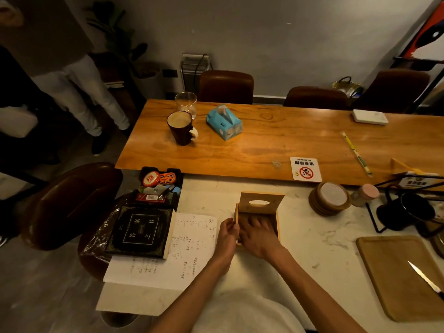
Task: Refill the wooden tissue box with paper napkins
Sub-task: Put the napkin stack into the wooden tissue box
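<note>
The wooden tissue box (277,218) lies on the white marble counter just ahead of me, its lid (260,203) with the oval slot tilted up at the far end. My right hand (258,235) reaches into the open box, fingers spread flat on its inside. On the box's left wall rests my left hand (227,233), gripping that edge. A blue pack of paper napkins (224,122) sits far off on the wooden table, beyond both hands. What lies under my right hand inside the box is hidden.
A dark mug (180,127) and a glass (186,103) stand beside the napkin pack. Written papers (189,246), a black box (140,230) and a tray of small items lie left. Wooden coasters (329,198), a black rack (408,210), a cutting board (396,272) with a knife (426,278) lie right.
</note>
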{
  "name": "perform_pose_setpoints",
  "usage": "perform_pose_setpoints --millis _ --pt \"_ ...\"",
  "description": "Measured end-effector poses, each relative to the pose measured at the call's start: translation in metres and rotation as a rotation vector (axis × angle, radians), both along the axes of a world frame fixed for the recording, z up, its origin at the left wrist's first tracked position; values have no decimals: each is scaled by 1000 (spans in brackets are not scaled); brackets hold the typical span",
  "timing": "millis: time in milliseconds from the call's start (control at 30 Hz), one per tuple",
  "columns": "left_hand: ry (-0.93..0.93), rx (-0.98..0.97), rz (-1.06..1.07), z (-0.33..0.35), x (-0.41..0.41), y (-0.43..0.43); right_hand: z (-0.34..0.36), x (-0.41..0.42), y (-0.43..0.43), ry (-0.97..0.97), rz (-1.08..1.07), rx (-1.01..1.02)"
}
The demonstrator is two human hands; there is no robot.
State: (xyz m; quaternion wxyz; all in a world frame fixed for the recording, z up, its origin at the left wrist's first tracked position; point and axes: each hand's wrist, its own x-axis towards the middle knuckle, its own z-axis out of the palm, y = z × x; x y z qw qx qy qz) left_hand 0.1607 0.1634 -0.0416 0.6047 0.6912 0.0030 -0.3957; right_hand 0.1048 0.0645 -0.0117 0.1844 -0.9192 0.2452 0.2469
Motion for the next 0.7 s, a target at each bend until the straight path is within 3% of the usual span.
perform_pose_setpoints --millis 100,300,700 --pt "-15 9 -30 0 0 2 4 -13 12 -71 22 -78" --pt "-78 59 -76 1 2 3 12 -24 18 -114 23 -34" --pt "-97 79 -109 8 6 0 15 -7 8 109 205 -47"
